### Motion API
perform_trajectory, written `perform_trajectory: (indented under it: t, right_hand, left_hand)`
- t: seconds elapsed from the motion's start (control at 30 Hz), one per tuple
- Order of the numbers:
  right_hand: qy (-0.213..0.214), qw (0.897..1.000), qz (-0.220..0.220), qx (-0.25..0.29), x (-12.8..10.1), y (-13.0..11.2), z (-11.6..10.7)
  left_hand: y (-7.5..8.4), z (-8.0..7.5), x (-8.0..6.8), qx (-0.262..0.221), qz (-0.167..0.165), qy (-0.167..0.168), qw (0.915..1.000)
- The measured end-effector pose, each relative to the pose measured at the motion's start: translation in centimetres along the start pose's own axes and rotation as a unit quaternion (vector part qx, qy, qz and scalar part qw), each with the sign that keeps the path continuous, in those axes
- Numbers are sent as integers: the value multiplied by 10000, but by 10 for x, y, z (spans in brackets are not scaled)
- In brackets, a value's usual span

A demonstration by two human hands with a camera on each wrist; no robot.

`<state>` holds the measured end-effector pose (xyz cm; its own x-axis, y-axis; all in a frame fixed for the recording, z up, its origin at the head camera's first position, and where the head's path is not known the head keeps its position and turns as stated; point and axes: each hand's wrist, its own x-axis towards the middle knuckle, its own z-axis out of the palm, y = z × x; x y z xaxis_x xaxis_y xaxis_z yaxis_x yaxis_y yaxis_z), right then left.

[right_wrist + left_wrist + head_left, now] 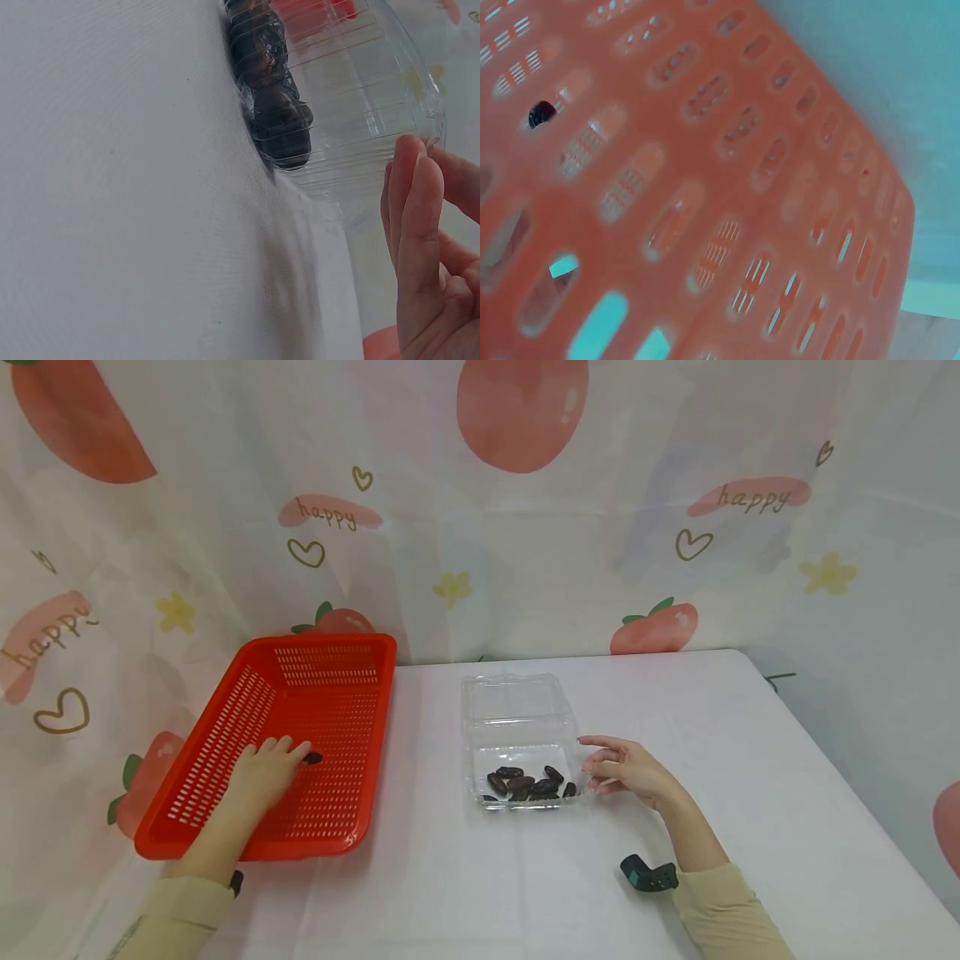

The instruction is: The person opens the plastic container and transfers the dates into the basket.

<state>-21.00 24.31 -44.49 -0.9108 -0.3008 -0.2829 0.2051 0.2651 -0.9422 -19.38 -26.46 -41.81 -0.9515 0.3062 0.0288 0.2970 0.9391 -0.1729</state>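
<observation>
My left hand [264,774] reaches down into a red plastic basket [385,710]. Its fingertips are at a dark, oval date [312,758] and appear to pinch it; the thumb is mostly hidden. In the left wrist view, the slotted basket wall [772,214] hides the hand, and a bit of something dark [542,113] shows through a slot. Beside the right edge of a clear plastic clamshell box [474,760], my right hand [628,770] has its fingers loosely extended, their tips at or very near the rim. Several dark dates [521,783] lie in the box's lower half.
The box's clear lid [516,697] is folded back toward the curtain [525,552]. Basket and box both stand on a white-covered table [435,877], the basket at the left and the box near the middle. A black wrist device [648,874] sits at the right cuff.
</observation>
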Motion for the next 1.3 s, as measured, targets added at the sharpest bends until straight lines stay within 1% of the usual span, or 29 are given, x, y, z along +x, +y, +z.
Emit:
perform_trajectory:
  t: [0.1,0.3,0.4,0.5,0.63,0.73,0.83,0.9,1.0,1.1,1.17,1.3]
  right_hand:
    - [12,10000,21,9,0,0,0]
    - [23,10000,23,33,-1,0,0]
    - [25,10000,27,54,-2,-1,0]
    - [12,10000,15,73,-1,0,0]
    - [21,10000,23,75,-1,0,0]
    - [21,10000,25,71,-1,0,0]
    - [13,10000,10,59,-1,0,0]
    - [16,10000,14,53,-1,0,0]
    - [24,10000,15,45,-1,0,1]
    - [34,10000,24,37,-2,-1,1]
    - [46,10000,21,27,-2,-1,1]
    - [67,10000,40,34,-2,-2,1]
  left_hand:
    - [2,2,2,25,-10,-216,9998]
    - [5,3,3,175,4,-442,9989]
    - [6,2,3,161,-54,-483,9987]
    - [6,2,3,141,-90,-445,9989]
    - [6,0,3,105,-97,-280,9995]
    - [6,-3,2,54,-92,-48,9999]
    - [9,-10,2,-38,-91,204,9997]
    - [14,-17,2,-183,-133,340,9992]
    - [24,-32,2,-517,-288,486,9971]
    - [37,-46,1,-778,-415,731,9934]
    - [47,-54,-1,-879,-424,921,9910]
    - [68,-68,-4,-999,-326,1269,9863]
